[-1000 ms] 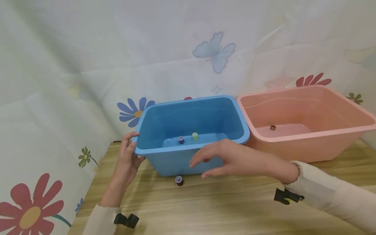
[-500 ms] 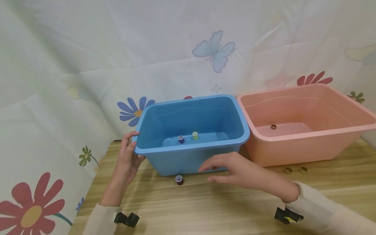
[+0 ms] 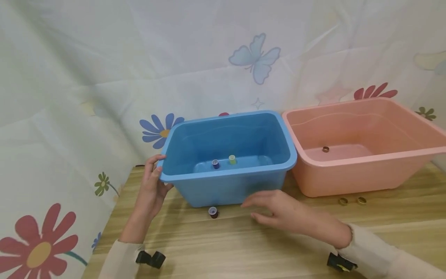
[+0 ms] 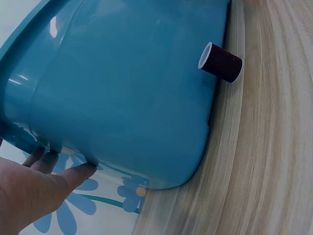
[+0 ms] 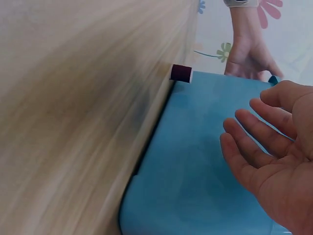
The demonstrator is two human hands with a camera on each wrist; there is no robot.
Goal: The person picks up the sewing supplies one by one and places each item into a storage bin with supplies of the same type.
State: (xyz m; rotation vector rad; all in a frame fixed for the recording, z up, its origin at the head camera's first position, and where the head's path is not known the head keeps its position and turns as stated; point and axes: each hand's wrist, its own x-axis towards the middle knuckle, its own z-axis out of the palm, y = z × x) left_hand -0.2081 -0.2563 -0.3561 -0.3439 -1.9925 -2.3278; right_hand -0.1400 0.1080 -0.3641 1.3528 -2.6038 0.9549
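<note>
At the left of the head view my left hand [image 3: 153, 190] grips the near-left corner of the blue plastic tub [image 3: 226, 190], fingertips at its rim. A dark maroon thread spool [image 3: 213, 212] stands on the wooden table just in front of the tub; it shows white ends in the left wrist view [image 4: 222, 62]. My right hand [image 3: 283, 211] hovers in front of the tub, right of the spool, its fingers loosely bent around nothing. Inside the tub are a dark blue spool [image 3: 215, 164] and a yellow-green spool [image 3: 232, 159].
A pink tub [image 3: 362, 174] stands against the blue one on the right, with a brown-gold ring [image 3: 325, 149] inside. Two gold rings [image 3: 343, 201] lie on the table before it. A patterned cloth [image 3: 195, 58] hangs behind.
My right hand has dropped and drawn back from the blue tub's front rim, uncovering the two rings on the table. The left hand keeps its grip; the spools stay in place.
</note>
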